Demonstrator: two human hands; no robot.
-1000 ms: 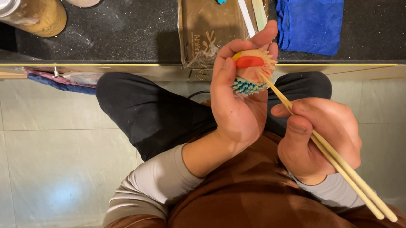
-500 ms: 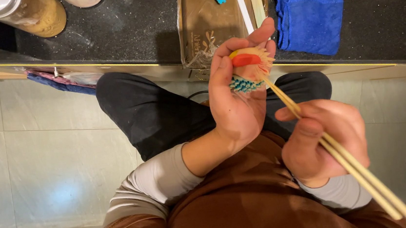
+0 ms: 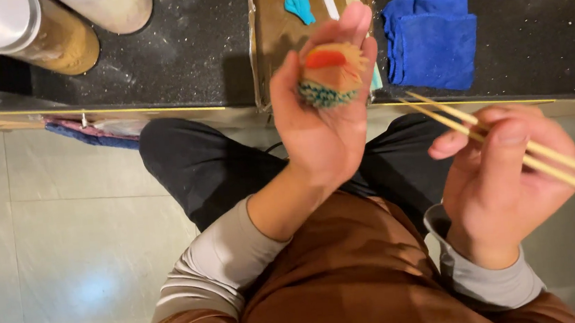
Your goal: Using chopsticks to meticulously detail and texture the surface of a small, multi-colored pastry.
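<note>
My left hand point(image 3: 318, 120) is raised in front of me, fingers closed around a small round piece point(image 3: 330, 74) that is tan with a red patch on top and a teal patterned band below. My right hand point(image 3: 504, 177) is lower and to the right, gripping a pair of wooden chopsticks point(image 3: 543, 156) whose tips point up-left toward the piece but stay apart from it. I am seated, dark trousers and a brown garment below the hands.
A brown board point(image 3: 277, 38) on the dark counter point(image 3: 187, 45) carries a teal shape point(image 3: 299, 4), a white strip and a yellow bit. A folded blue cloth point(image 3: 431, 41) lies to its right. Two round containers point(image 3: 48, 37) stand at the upper left. Pale tiled floor at left.
The chopstick tips were touching the round piece; my right hand has since drawn them away to the right. My left hand has kept its hold on the piece.
</note>
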